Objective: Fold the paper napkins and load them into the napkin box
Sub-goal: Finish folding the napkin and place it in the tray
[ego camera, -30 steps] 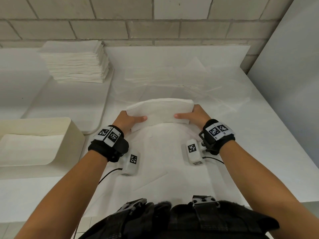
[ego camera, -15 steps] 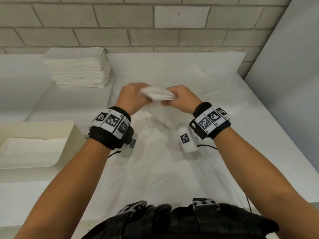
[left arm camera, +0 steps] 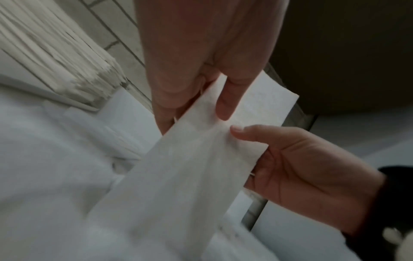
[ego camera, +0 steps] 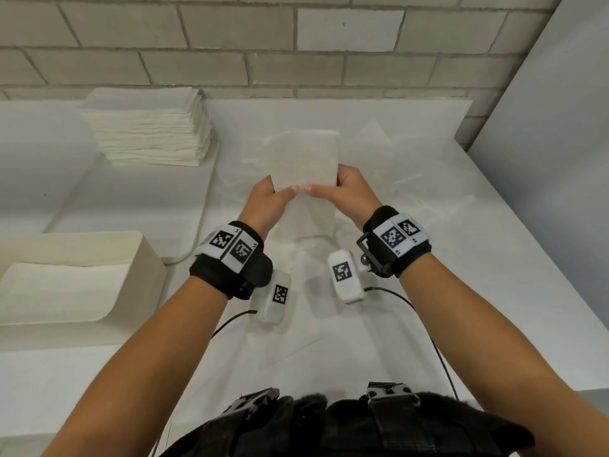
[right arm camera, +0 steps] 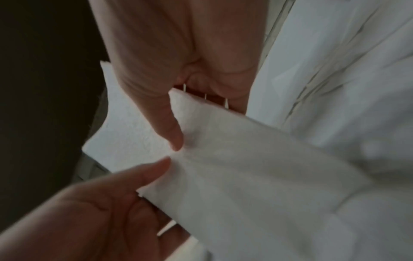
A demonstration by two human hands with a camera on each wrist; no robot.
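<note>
I hold a folded white paper napkin [ego camera: 304,159] upright above the middle of the table. My left hand [ego camera: 280,192] pinches its left edge and my right hand [ego camera: 324,189] pinches its right edge, thumbs almost meeting on the near face. In the left wrist view the left thumb lies on the napkin [left arm camera: 190,167], with the right hand [left arm camera: 290,167] beside it. The right wrist view shows the napkin [right arm camera: 234,167] between both thumbs. The cream napkin box [ego camera: 148,258] stands at the left with a white napkin lying inside.
A tall stack of white napkins [ego camera: 148,130] sits on a tray [ego camera: 197,225] at the back left. White paper sheeting [ego camera: 428,192] covers the table. A brick wall runs along the back and a grey panel [ego camera: 543,127] stands at the right.
The napkin was a wide strip held low over the table. My hands drew together, rose, and now hold it as a narrower upright piece further from me.
</note>
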